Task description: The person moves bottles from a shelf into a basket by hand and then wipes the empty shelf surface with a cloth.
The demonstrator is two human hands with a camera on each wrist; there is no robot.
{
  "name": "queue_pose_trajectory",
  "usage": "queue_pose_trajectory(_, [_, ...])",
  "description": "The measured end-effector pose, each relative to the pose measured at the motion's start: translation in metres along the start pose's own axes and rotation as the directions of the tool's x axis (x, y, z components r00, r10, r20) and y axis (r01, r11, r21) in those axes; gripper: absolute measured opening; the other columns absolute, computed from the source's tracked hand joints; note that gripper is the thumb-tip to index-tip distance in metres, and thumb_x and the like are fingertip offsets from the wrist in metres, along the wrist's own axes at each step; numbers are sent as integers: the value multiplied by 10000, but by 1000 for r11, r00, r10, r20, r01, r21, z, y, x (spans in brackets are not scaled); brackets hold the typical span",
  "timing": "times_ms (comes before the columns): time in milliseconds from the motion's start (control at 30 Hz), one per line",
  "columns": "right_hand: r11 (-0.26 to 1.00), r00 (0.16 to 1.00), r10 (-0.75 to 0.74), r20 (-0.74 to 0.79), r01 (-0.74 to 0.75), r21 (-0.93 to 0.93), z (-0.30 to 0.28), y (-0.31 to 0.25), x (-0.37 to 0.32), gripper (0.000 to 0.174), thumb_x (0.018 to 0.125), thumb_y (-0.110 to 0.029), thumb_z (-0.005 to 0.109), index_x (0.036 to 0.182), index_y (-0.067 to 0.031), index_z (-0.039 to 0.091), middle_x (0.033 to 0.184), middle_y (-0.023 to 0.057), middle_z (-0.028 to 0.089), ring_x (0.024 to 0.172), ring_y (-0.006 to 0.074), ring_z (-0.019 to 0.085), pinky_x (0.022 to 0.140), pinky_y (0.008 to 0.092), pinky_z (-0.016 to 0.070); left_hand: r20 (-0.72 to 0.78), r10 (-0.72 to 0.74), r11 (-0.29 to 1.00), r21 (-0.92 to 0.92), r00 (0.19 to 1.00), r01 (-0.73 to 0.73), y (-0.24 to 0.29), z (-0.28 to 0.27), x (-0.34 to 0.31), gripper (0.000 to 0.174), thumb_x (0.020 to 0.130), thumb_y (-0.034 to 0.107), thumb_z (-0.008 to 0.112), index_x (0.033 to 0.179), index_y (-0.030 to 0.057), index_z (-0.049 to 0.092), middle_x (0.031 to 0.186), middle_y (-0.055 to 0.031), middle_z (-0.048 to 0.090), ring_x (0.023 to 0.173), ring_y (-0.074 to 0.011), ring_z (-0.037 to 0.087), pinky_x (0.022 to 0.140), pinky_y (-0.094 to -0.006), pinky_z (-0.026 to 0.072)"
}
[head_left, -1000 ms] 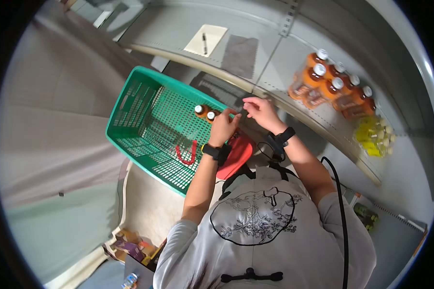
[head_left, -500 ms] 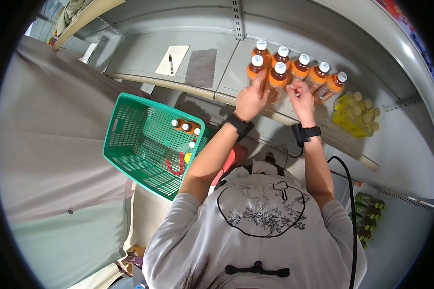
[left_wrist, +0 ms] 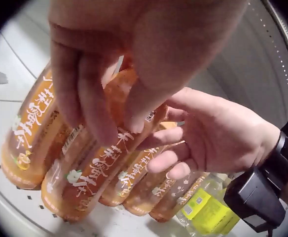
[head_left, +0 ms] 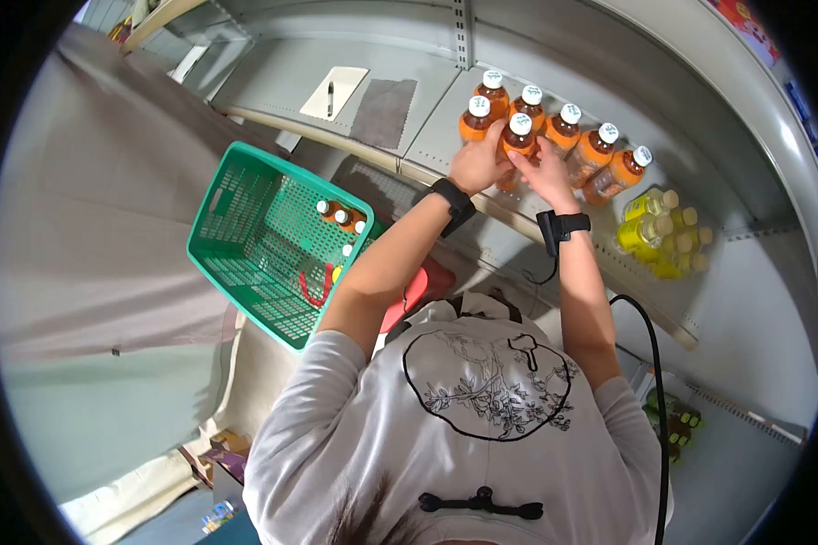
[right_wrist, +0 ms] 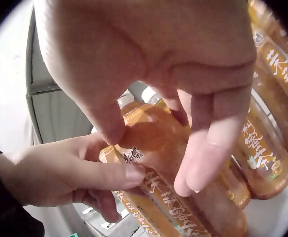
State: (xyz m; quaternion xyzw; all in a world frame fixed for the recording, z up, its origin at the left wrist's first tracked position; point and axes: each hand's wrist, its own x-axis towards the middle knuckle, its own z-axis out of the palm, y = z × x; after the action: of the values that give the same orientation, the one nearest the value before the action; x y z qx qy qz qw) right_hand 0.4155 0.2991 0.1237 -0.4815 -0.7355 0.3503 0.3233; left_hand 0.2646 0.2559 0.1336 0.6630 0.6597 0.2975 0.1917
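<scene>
Orange tea bottles with white caps stand in a cluster on the shelf. Both hands are at the front bottle of this group. From its left side, my left hand grips the upper part, the thumb lying across the label in the right wrist view. Opposite, my right hand holds the same bottle around its shoulder, thumb on one side and fingers on the other. Seen from the left wrist, the bottle's base is near the shelf surface, and the left fingers cover much of its upper label.
A green basket at the left contains several orange bottles and a red curved piece. Yellow bottles stand right of the tea. A notepad with a pen and a grey cloth lie on the shelf's left. Below is a red stool.
Both hands have gone from beside the basket's rim to the bottles on the shelf. Over the last half second they have closed in on the front bottle from both sides.
</scene>
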Motion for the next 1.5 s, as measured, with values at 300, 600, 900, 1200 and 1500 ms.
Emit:
queue_pose_trajectory(300, [944, 968, 94, 234, -161, 289, -17, -21, -25, 448, 728, -169, 706, 1061, -8, 453, 945, 64, 598, 779, 110, 579, 514, 206, 463, -410, 217, 968, 204, 886, -143, 21, 6, -42, 564, 690, 240, 632, 1185, 130, 386, 791, -160, 624, 707, -333, 616, 665, -450, 463])
queue_pose_trajectory(600, [985, 930, 147, 336, -169, 37, -12, -108, -46, 405, 742, -101, 678, 1058, 17, 455, 838, 72, 601, 644, 82, 538, 498, 202, 430, -300, -39, 983, -185, 953, -18, 24, -54, -96, 582, 688, 169, 655, 1174, 116, 339, 746, -169, 594, 659, -356, 590, 545, -430, 467])
queue_pose_trajectory(900, [965, 792, -77, 606, -94, 246, 65, -172, -53, 454, 747, -58, 668, 1113, 47, 421, 958, 131, 585, 816, 118, 576, 669, 222, 463, -365, -286, 947, -248, 886, 204, -8, -128, -169, 549, 682, 122, 633, 1160, 102, 363, 711, -164, 609, 632, -352, 589, 536, -417, 465])
queue_pose_trajectory(1200, [974, 654, -228, 721, 159, 164, 178, -203, -54, 459, 669, -181, 753, 1001, -4, 489, 792, 64, 641, 492, 23, 455, 457, 193, 381, -511, -502, 864, -328, 698, 382, -74, -157, -232, 572, 687, 23, 605, 1191, 120, 351, 838, -171, 610, 710, -370, 592, 586, -436, 471])
queue_pose_trajectory(1500, [976, 582, -207, 786, 179, 124, 263, -219, -68, 492, 653, -199, 758, 1014, -11, 482, 801, 95, 648, 538, 70, 559, 499, 227, 439, -481, -628, 778, -369, 611, 509, -137, -174, -271, 606, 680, 9, 611, 1209, 131, 340, 885, -188, 607, 722, -390, 582, 598, -459, 471])
